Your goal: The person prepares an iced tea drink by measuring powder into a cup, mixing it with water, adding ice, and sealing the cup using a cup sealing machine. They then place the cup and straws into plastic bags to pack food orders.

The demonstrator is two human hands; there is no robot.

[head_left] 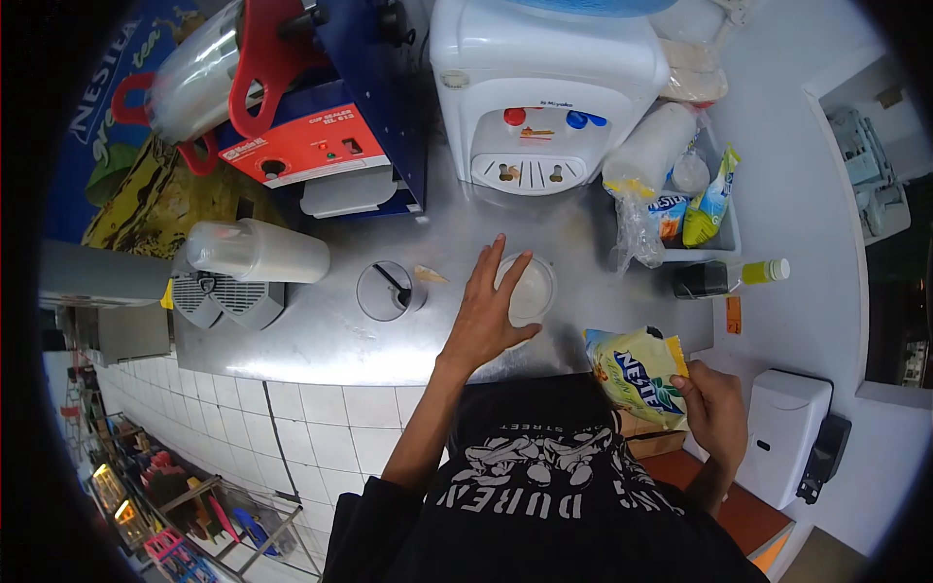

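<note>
My left hand (489,306) is over the metal counter, its fingers spread around the near-left side of a clear round cup (532,290); whether the fingertips touch it I cannot tell. In my right hand (714,408) is a yellow Nestea packet (637,374), pinched at its right edge and held past the counter's front edge. Left of my left hand stands a clear cup (387,291) with a black spoon (394,284) inside. A small tan piece (430,275) lies beside that cup.
A white water dispenser (544,97) stands at the back. To the left are a red and blue cup sealer (301,146) and stacked plastic cups (258,251). On the right sit a white bin (731,233) of packets and a dark green bottle (708,279).
</note>
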